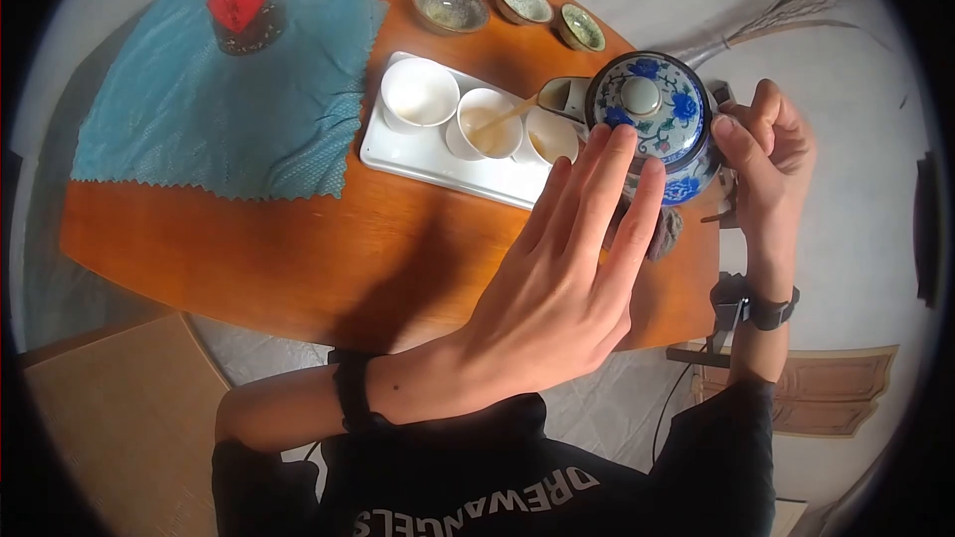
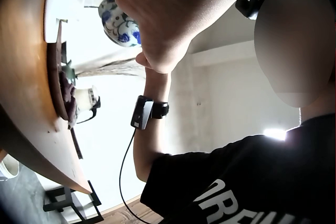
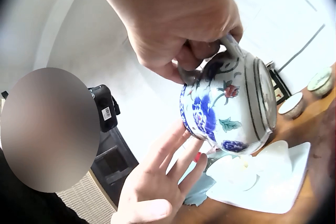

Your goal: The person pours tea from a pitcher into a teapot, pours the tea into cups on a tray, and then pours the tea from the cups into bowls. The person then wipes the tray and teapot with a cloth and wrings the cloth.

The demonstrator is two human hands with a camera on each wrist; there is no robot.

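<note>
My right hand [image 1: 774, 161] grips the handle of a blue-flowered porcelain teapot [image 1: 684, 182], which is tilted. A thin yellowish-brown stream [image 1: 505, 117] runs from its spout into the middle white cup [image 1: 484, 144]. Fingers straight and slightly spread, my left hand [image 1: 567, 283] has its fingertips at the front of the lid [image 1: 640, 96]; in the right wrist view they lie along the teapot's side. Two more white cups flank the middle one, the left cup [image 1: 420, 91] with a little liquid, the right cup [image 1: 553, 135] partly hidden by the left hand. All stand on a white tray [image 1: 438, 179].
Behind the tray stand a grey bowl [image 1: 451, 6] and two small green bowls, one green bowl [image 1: 524, 1] nearest it. A glass jar [image 1: 244, 15] with a red packet sits on a blue cloth [image 1: 199, 104] at left. Dried stalks [image 1: 786, 15] lie at the far right.
</note>
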